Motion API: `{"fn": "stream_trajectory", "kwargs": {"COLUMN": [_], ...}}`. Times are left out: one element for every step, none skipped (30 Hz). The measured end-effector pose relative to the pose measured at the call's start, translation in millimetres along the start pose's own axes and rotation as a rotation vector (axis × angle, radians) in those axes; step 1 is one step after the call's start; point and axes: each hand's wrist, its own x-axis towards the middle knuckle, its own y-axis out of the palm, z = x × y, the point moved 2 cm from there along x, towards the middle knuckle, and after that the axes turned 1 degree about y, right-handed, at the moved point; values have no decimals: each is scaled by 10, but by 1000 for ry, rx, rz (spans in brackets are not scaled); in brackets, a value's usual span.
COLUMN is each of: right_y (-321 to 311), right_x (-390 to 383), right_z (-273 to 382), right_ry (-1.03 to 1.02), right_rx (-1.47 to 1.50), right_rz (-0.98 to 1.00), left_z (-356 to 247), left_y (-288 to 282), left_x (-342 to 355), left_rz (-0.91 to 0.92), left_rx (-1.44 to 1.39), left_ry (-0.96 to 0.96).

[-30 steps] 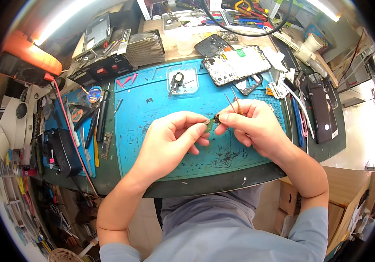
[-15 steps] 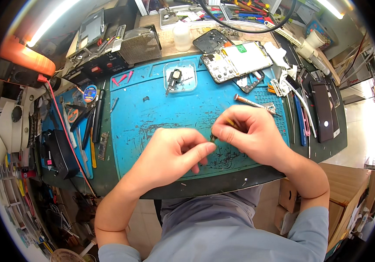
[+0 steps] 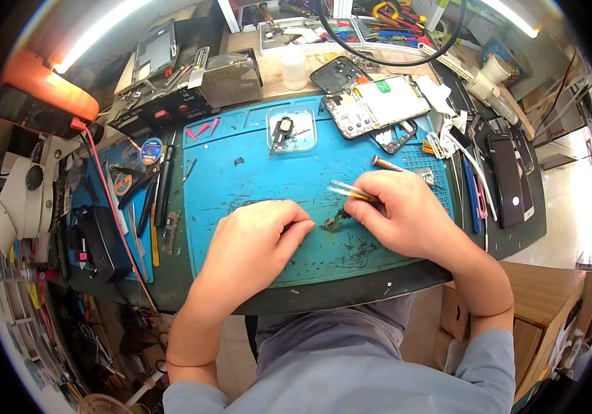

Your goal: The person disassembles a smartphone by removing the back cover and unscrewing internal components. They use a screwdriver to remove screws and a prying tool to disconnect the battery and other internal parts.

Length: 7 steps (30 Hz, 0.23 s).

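Over the blue work mat (image 3: 241, 169) my right hand (image 3: 401, 212) is closed on a pair of tweezers (image 3: 348, 192), whose pale tips point left. Between its thumb and fingers is also a small dark greenish part (image 3: 336, 220), perhaps a phone component; its exact kind cannot be made out. My left hand (image 3: 258, 238) is just left of that part, apart from it, thumb and forefinger pinched together. Whatever those fingertips may hold is hidden. Beyond my right hand lies a screwdriver (image 3: 391, 165).
A clear plastic box (image 3: 303, 143) with small parts sits at the mat's far side. An opened phone (image 3: 379, 107) lies to its right. Tools, including a black pen-like tool (image 3: 165, 183), line the left; a dark phone (image 3: 508, 176) lies right. An orange-cased multimeter (image 3: 44, 114) stands far left.
My hands have drawn apart, the left moving away from the small part, which stays at my right fingers. The tweezers' tips now show, pointing left. The view has shifted slightly.
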Motion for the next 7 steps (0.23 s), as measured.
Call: {"fn": "stream_trajectory", "kwargs": {"right_y": [9, 15, 27, 32, 41, 12, -45], "right_x": [8, 24, 51, 69, 78, 96, 70], "right_z": [-21, -11, 22, 38, -1, -8, 29], "right_ry": [-60, -58, -59, -59, -47, -33, -10], "right_rx": [-76, -101, -126, -151, -150, -184, -229], "right_rz": [2, -62, -129, -195, -267, -278, -285], "left_z": [-18, -43, -65, -55, -13, 24, 2], "left_y": [6, 8, 2, -1, 18, 22, 48], "left_x": [2, 9, 12, 18, 27, 22, 13], "left_rz": [28, 57, 83, 22, -39, -107, -241], "left_rx": [22, 44, 69, 91, 112, 137, -44], "left_ry": [-27, -54, -82, -89, -96, -105, 39]}}
